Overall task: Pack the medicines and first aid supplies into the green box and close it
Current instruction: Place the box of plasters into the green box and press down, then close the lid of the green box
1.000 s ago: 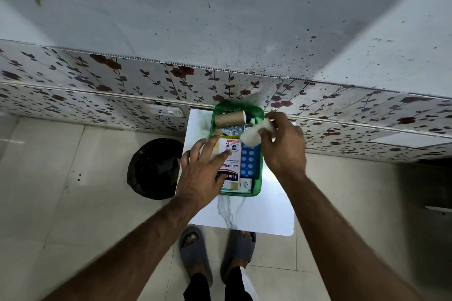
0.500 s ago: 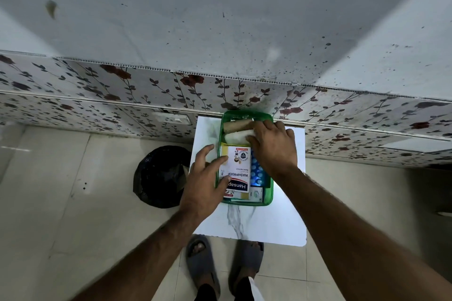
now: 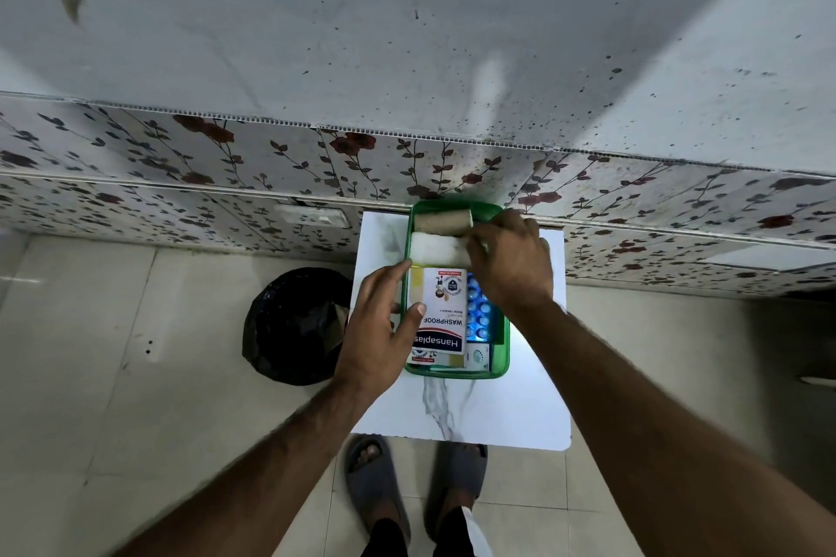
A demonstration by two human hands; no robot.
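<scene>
Far left on the tiled floor: a black bin bag (image 3: 296, 326), just beside the small white marble-pattern table (image 3: 506, 412). Left hand (image 3: 377, 332) lies half open at the left wall of the green box (image 3: 502, 357); fingers rest along the rim, thumb tip pressed on the Hansaplast plaster box (image 3: 441, 321). It pinches nothing; contact is steadying only. Green box sits on the table, far end near the floral wall panel (image 3: 226, 176), open, no lid on it. Contents from far end to near: tan bandage roll (image 3: 443, 221); white gauze roll (image 3: 436, 250) touching it; plaster box lying flat; blue blister strip (image 3: 478, 317) just right of the plaster box; a small white carton (image 3: 478, 358) at the near right corner. Right hand (image 3: 513, 262) is curled, fingers closed on the right end of the white gauze roll, which lies inside the box. Below the table edge: two feet in grey slippers (image 3: 375, 484).
</scene>
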